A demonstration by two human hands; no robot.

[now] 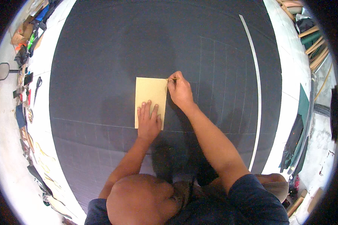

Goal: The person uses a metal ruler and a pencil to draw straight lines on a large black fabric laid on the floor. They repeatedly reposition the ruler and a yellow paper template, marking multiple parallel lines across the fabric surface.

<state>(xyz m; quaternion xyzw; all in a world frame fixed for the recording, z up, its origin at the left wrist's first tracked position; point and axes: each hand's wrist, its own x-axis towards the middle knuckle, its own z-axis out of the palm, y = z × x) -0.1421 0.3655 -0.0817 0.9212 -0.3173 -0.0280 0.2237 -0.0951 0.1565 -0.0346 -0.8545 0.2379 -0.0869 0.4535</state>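
A pale yellow rectangular card (151, 90) lies on a large sheet of dark cloth (97, 63). My left hand (149, 122) rests flat on the card's near part with its fingers spread. At the card's far right corner, my right hand (181, 90) pinches a thin yellowish pencil (175, 78); its tip is beside the card's edge and too small to make out. Faint pale lines run across the cloth, several of them upright and parallel to the right of my right hand. One long line crosses the cloth near the card's near edge.
A long pale ruler-like strip (258, 82) lies along the cloth's right side. Scissors (38, 88), a phone (28, 78) and mixed scraps are off the cloth's left edge. Rolled materials (319, 56) and dark green sheets (303, 101) are at the far right.
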